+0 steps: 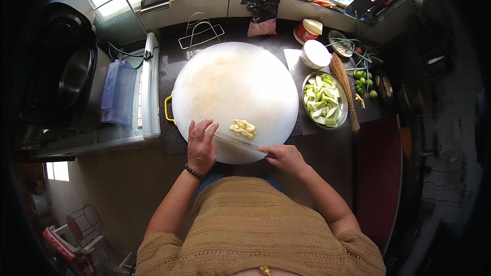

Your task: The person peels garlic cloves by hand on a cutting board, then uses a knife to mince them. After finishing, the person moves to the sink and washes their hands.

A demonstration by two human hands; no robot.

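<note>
A kitchen knife (238, 141) lies slantwise over the near part of a large round white cutting board (234, 80). My right hand (285, 157) grips its handle at the board's near right edge. The blade appears almost edge-on and points left. At its far end is my left hand (201, 143), fingers raised and spread, with nothing visible in them. Its thumb is hidden, and whether it touches the blade I cannot tell. Just beyond the blade sits a small heap of pale, peeled garlic pieces (243, 128). A yellow handle (168, 108) sticks out from the board's left side.
Right of the board stands a metal bowl of cut green vegetable pieces (324, 101), near a white bowl (316, 54) and a straw brush (343, 88). Green limes (362, 80) lie farther right. A wire rack (201, 32) and a pink-and-black bag (261, 17) are behind.
</note>
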